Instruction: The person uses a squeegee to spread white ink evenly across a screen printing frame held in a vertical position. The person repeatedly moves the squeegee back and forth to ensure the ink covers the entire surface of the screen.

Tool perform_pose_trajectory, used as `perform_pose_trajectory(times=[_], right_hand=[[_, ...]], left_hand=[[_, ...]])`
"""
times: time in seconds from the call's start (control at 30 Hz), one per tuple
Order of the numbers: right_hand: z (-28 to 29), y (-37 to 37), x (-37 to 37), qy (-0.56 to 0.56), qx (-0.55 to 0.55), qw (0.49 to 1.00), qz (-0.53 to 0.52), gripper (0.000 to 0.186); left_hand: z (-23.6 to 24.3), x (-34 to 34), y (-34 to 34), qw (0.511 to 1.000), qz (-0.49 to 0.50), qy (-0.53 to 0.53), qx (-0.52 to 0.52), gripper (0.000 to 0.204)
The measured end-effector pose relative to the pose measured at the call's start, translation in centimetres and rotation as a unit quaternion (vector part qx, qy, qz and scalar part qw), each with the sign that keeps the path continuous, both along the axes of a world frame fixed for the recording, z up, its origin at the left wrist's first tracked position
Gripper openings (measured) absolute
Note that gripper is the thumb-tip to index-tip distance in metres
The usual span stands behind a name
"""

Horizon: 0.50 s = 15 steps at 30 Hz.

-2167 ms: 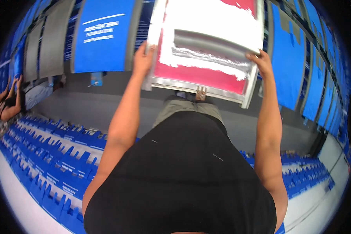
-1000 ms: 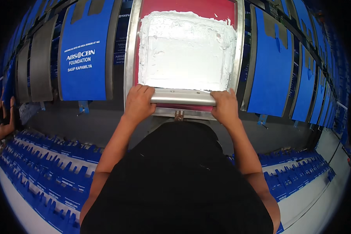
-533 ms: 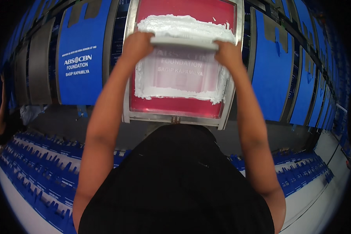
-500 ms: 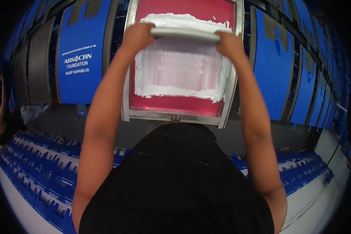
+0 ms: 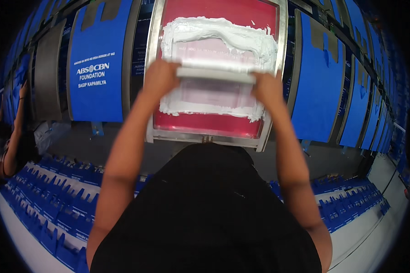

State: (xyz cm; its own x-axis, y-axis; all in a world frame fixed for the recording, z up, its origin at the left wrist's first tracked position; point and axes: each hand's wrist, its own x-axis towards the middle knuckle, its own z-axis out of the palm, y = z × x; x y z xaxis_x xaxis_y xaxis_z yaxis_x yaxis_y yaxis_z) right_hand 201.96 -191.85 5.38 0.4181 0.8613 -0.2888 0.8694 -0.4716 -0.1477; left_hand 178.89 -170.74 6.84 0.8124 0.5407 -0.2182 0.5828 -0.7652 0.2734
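A metal-framed printing screen [image 5: 153, 82] with red mesh lies flat on the long table in front of me. White ink [image 5: 218, 34] is spread thick across its upper half and thin lower down. Both hands hold a grey squeegee [image 5: 215, 75] across the screen's middle. My left hand [image 5: 160, 78] grips its left end and my right hand [image 5: 268, 89] grips its right end.
Blue bags lie in a row on the table: a printed one [image 5: 94, 73] left of the screen and a plain one [image 5: 318, 82] to the right. Stacks of blue bags [image 5: 54, 200] cover the floor on both sides. A person [image 5: 9, 136] sits at far left.
The screen was lowered flat onto the table. My hands pushed the squeegee from the near edge up to the far edge, then drew it back to the middle, thinning the white ink.
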Motion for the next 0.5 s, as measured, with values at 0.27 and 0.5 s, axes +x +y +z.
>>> perform_pose_trajectory(times=[0.27,0.5], right_hand=[[1.3,3.3,4.8,-0.005,0.030,0.999,0.023,0.042],[0.2,-8.3,-7.8,0.039,0.130,0.991,-0.006,0.034]], left_hand=[[1.5,3.1,4.2,0.999,-0.023,-0.044,0.014,0.033],[-1.6,-8.3,-8.2,0.985,-0.028,-0.168,-0.004,0.033]])
